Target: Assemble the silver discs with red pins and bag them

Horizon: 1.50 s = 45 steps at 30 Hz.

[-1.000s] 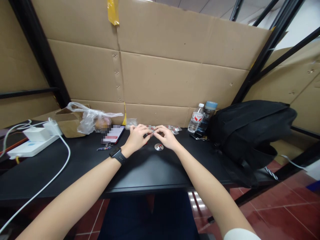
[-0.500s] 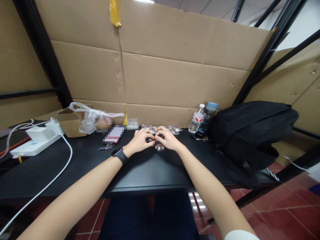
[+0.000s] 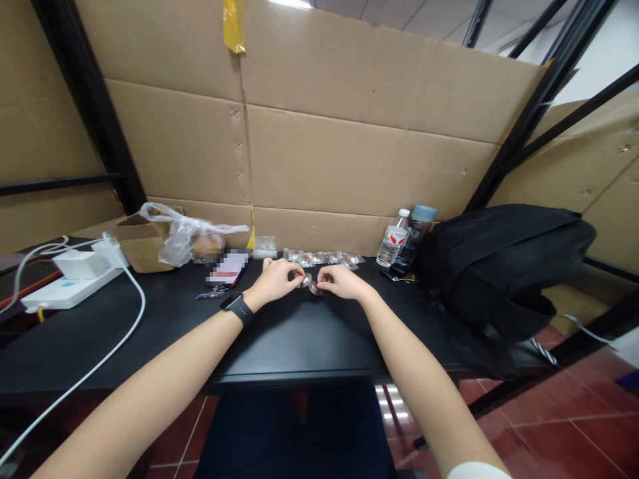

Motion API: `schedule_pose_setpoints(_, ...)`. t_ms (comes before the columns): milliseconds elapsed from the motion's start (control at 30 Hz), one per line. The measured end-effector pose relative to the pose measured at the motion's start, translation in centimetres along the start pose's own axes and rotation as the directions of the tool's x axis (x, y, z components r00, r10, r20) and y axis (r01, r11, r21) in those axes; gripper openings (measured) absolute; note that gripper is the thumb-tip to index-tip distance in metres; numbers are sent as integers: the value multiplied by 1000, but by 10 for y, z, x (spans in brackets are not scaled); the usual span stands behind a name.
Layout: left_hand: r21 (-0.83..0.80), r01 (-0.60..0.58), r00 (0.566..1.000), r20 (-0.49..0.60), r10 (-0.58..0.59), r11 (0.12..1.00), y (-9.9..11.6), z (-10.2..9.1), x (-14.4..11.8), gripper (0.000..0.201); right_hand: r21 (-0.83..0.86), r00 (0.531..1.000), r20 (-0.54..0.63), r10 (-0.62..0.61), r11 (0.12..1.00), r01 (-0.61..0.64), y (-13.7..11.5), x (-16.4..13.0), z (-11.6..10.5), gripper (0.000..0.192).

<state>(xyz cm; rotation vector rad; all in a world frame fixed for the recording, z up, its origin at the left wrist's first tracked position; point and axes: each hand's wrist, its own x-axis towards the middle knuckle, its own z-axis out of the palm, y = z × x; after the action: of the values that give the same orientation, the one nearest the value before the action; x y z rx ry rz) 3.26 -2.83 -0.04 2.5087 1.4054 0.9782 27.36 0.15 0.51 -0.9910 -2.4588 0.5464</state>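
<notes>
I stretch both forearms (image 3: pixel 164 386) over the bench (image 3: pixel 319 339) from its near edge, fingertips facing. My left hand (image 3: pixel 277 281) pinches a shiny disc (image 3: pixel 306 281); my right hand (image 3: pixel 342 282) pinches a second disc (image 3: pixel 314 289) just beside it, toward the bench's far edge.

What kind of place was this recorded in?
Probably a makeshift workstation: cardboard sheets wall in a black table, with a power strip and a backpack on it.

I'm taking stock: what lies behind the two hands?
A row of small clear plastic packets with red spots, before a brown cardboard panel. Whatever the left hand and right hand directly cover can't be seen.
</notes>
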Motion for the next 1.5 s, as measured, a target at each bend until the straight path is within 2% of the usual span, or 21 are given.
schedule_pose_setpoints(100,-89,83,996,-17,-85,993,-1,0,2,18,162,985,-173,23,987,6,0,5,3,13)
schedule_pose_setpoints(200,-275,136,986,-54,-156,952,-6,4,5,20,322,960,-269,73,947,18,-2,9,8,17)
schedule_pose_setpoints(333,-513,131,981,-55,-184,849,-13,14,8,20,462,955,-268,125,887,13,-8,12,17,23)
schedule_pose_setpoints(400,-559,130,982,-40,-184,819,-14,17,8,18,493,957,-253,144,870,0,-11,13,22,25)
schedule_pose_setpoints(500,-554,138,982,-30,-185,821,-13,19,7,18,540,956,-230,181,841,-29,-14,13,27,26)
schedule_pose_setpoints(633,-500,174,981,10,-195,849,-12,19,6,19,642,956,-161,246,761,-88,-13,12,30,28)
schedule_pose_setpoints(833,-395,145,989,22,-148,907,-14,20,5,24,769,960,-5,282,614,-176,-19,8,27,31)
schedule_pose_setpoints(1000,-307,79,996,60,-63,949,-15,10,6,33,819,943,17,332,536,-204,-23,7,22,33)
schedule_pose_setpoints(1067,-165,31,999,40,-25,986,-25,2,6,35,821,942,-18,336,543,-178,-23,7,20,39)
schedule_pose_setpoints(1133,89,51,999,-19,-50,995,-43,-6,4,36,810,939,-57,339,566,-155,-22,6,18,47)
schedule_pose_setpoints(1233,366,155,988,-37,-152,918,-77,-13,-1,36,792,933,-82,352,591,-153,-18,6,16,53)
schedule_pose_setpoints(1367,477,211,970,5,-242,853,-106,-14,-5,39,783,924,-99,370,602,-157,-13,5,11,51)
schedule_pose_setpoints(1500,498,200,974,-4,-228,844,-103,-16,-3,43,767,916,-140,377,626,-140,-9,3,4,48)
